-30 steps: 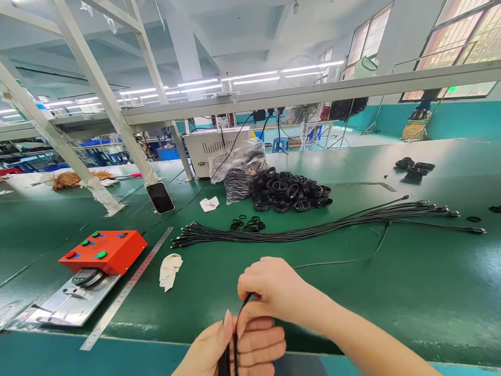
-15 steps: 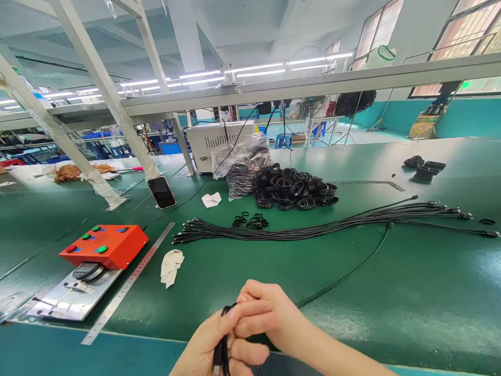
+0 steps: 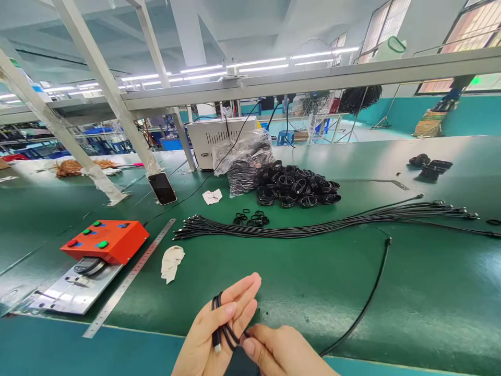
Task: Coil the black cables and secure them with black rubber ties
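Observation:
A black cable point(image 3: 228, 330) with a metal-tipped plug loops round the fingers of my left hand point(image 3: 207, 334), whose thumb presses over the loops. Close beside it, my right hand point(image 3: 284, 350) pinches the same cable between thumb and fingers below the left fingertips. The cable's loose length point(image 3: 370, 300) curves up across the green tabletop to its other plug, at the right. Beyond my hands lies a bundle of straight black cables point(image 3: 297, 230). Behind the bundle sit several small black rings point(image 3: 256, 219) and a heap of coiled black cables point(image 3: 297, 184).
At left stand an orange box with buttons point(image 3: 113, 240) and a metal plate with a gauge point(image 3: 74, 292). A steel ruler point(image 3: 133, 279) lies beside them. A phone point(image 3: 162, 189) leans on a post. A clear plastic bag point(image 3: 250, 162) rests before a white machine point(image 3: 219, 138).
My right hand has moved down from the left fingertips with the cable. The left fingers have straightened, and the loose cable end has slid nearer.

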Tool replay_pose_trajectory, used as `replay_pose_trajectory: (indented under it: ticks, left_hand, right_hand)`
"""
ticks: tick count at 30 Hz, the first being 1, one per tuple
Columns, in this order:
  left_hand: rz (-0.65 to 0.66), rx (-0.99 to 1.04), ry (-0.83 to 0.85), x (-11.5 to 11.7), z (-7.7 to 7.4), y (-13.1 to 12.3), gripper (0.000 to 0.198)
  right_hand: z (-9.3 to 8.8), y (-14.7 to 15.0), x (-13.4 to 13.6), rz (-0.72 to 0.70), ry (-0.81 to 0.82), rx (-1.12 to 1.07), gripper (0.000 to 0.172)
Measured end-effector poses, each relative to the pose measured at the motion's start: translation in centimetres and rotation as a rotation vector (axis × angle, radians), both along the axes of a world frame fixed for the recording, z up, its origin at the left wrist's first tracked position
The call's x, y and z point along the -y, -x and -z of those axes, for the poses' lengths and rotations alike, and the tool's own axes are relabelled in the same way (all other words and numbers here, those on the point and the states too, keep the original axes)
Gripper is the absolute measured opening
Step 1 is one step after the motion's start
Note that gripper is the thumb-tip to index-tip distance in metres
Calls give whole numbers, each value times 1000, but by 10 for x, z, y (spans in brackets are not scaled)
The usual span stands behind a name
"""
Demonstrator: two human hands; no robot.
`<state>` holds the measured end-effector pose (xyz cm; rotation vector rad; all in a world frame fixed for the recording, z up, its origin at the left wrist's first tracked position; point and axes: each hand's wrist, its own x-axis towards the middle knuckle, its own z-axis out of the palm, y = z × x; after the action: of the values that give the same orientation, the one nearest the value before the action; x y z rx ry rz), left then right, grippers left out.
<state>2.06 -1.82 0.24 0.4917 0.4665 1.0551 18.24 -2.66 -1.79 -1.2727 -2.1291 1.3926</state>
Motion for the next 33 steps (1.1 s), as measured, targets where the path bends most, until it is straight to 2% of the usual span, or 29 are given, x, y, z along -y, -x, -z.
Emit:
replay_pose_trajectory:
  ticks: [3, 6, 8, 11, 14, 19, 22, 25, 29, 31, 33]
  left_hand:
    - [52, -59, 21, 3, -7, 0, 38]
    - [88, -125, 14, 7, -15, 0, 36]
    - [103, -144, -12, 9, -18, 0, 35]
    - [93, -162, -42, 10, -17, -1, 33]
    - [51, -226, -9, 11, -12, -3, 33]
    - [117, -207, 63, 12, -11, -3, 34]
    - [176, -173, 46, 13, -14, 1, 36]
    - [179, -190, 0, 13, -14, 2, 33]
    - [101, -184, 6, 13, -13, -2, 34]
    - [63, -201, 47, 11, -15, -5, 37]
    - [22, -223, 79, 9, -19, -5, 39]
  right_hand:
    - [-1, 5, -6, -31, 364, -244, 56]
    - [8, 14, -9, -83, 674, -447, 69]
    - [17, 21, -8, -102, 794, -542, 69]
    - [24, 26, -5, -110, 870, -602, 64]
    - [17, 21, -1, -79, 853, -568, 61]
    - [-13, 8, 1, 59, 507, -361, 36]
    - [-23, 9, 2, 9, 502, -346, 31]
    - [-21, 15, 4, -24, 614, -417, 36]
    - [-12, 17, 5, -5, 707, -497, 43]
    - [-10, 13, 3, -30, 644, -467, 47]
    - [-8, 9, 0, -25, 489, -397, 46]
